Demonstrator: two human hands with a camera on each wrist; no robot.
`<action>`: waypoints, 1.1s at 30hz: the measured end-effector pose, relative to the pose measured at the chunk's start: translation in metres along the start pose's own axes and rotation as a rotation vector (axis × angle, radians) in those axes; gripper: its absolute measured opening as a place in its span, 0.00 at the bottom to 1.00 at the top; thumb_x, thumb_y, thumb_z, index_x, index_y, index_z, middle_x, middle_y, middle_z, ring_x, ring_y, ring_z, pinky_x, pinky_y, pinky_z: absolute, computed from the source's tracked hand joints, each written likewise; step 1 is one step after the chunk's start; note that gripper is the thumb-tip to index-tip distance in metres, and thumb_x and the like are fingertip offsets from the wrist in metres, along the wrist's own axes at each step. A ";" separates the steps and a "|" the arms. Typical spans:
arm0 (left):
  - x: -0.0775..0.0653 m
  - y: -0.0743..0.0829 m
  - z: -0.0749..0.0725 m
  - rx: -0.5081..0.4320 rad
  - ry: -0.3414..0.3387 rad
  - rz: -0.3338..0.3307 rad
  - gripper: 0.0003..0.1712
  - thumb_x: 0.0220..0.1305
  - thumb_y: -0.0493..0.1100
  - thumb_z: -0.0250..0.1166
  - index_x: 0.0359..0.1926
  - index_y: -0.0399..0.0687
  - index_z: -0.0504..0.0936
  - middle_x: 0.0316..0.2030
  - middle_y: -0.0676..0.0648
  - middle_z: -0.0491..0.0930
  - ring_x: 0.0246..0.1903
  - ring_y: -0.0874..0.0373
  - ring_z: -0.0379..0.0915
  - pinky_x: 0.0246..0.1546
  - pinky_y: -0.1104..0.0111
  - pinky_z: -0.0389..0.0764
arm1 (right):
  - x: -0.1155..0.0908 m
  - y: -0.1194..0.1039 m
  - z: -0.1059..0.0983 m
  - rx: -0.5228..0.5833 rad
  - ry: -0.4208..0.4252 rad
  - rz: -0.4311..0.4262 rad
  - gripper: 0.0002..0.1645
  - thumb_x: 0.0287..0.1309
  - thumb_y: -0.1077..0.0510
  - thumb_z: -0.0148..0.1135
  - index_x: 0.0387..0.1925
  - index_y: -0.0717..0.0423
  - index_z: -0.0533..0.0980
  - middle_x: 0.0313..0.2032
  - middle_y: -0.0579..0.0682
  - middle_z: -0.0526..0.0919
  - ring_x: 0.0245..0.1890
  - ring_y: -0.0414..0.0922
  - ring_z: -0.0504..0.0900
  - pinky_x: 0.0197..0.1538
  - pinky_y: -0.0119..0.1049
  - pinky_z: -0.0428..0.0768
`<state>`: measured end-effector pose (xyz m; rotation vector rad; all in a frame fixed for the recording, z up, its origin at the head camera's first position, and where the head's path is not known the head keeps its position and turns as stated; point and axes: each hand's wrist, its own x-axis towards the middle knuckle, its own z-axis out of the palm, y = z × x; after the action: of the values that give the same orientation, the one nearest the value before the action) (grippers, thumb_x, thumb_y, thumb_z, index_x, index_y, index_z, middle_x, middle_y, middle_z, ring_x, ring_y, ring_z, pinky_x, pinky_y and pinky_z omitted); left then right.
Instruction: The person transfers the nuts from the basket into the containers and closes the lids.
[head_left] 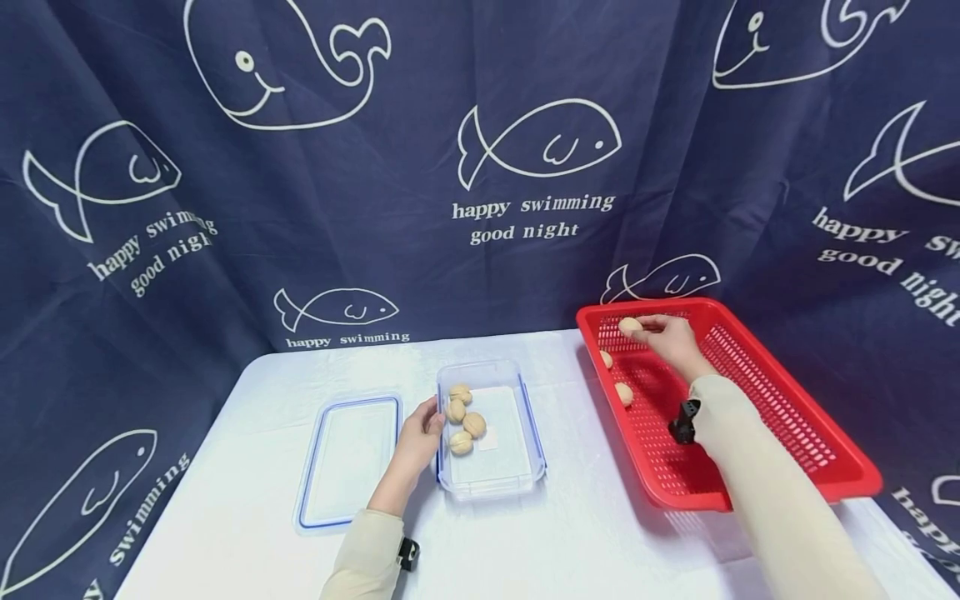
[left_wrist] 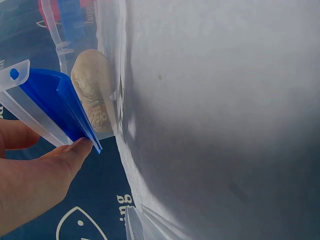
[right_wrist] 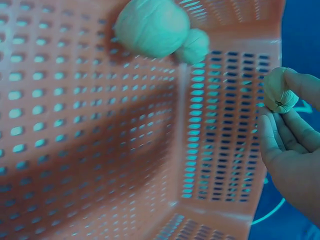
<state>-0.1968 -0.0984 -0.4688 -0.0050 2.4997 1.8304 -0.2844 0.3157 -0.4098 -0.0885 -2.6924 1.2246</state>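
Over the far left part of the red basket (head_left: 651,492), my right hand (head_left: 672,340) pinches a walnut (right_wrist: 280,91) between thumb and fingers. Two more walnuts (head_left: 624,394) lie along the basket's left side, below that hand. My left hand (head_left: 417,435) grips the left side of a clear plastic food container (head_left: 491,487). In the left wrist view its thumb presses the blue locking flap (left_wrist: 60,102) and a finger reaches round the rim. Several walnuts (head_left: 474,425) lie inside the container, gathered toward its left wall.
A clear lid with a blue seal (head_left: 348,462) lies flat on the white-covered table (head_left: 247,500), left of the container. Behind the table hangs a dark blue curtain (head_left: 420,250) with fish drawings. The red basket stands at the table's right side.
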 end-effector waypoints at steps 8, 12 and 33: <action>0.000 -0.001 -0.001 -0.004 -0.008 0.001 0.25 0.72 0.33 0.49 0.67 0.29 0.61 0.62 0.30 0.68 0.63 0.40 0.65 0.65 0.55 0.68 | -0.010 -0.034 -0.001 0.081 0.028 -0.051 0.30 0.59 0.48 0.66 0.54 0.67 0.76 0.48 0.67 0.81 0.34 0.30 0.76 0.35 0.16 0.74; 0.000 0.000 0.000 -0.010 -0.012 -0.007 0.25 0.72 0.33 0.49 0.68 0.30 0.61 0.62 0.30 0.67 0.63 0.40 0.64 0.66 0.55 0.67 | -0.015 -0.054 0.004 0.138 0.045 -0.098 0.26 0.58 0.54 0.66 0.52 0.68 0.77 0.46 0.68 0.82 0.30 0.22 0.74 0.34 0.15 0.74; -0.002 0.003 0.000 0.004 0.002 -0.002 0.25 0.72 0.33 0.50 0.67 0.30 0.62 0.62 0.30 0.68 0.62 0.40 0.65 0.65 0.55 0.68 | -0.046 -0.121 0.057 0.323 -0.009 -0.152 0.24 0.54 0.58 0.71 0.51 0.66 0.79 0.44 0.64 0.84 0.33 0.32 0.79 0.36 0.19 0.78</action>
<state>-0.1953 -0.0979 -0.4661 -0.0090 2.5031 1.8258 -0.2476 0.1880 -0.3619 0.1630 -2.4176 1.5895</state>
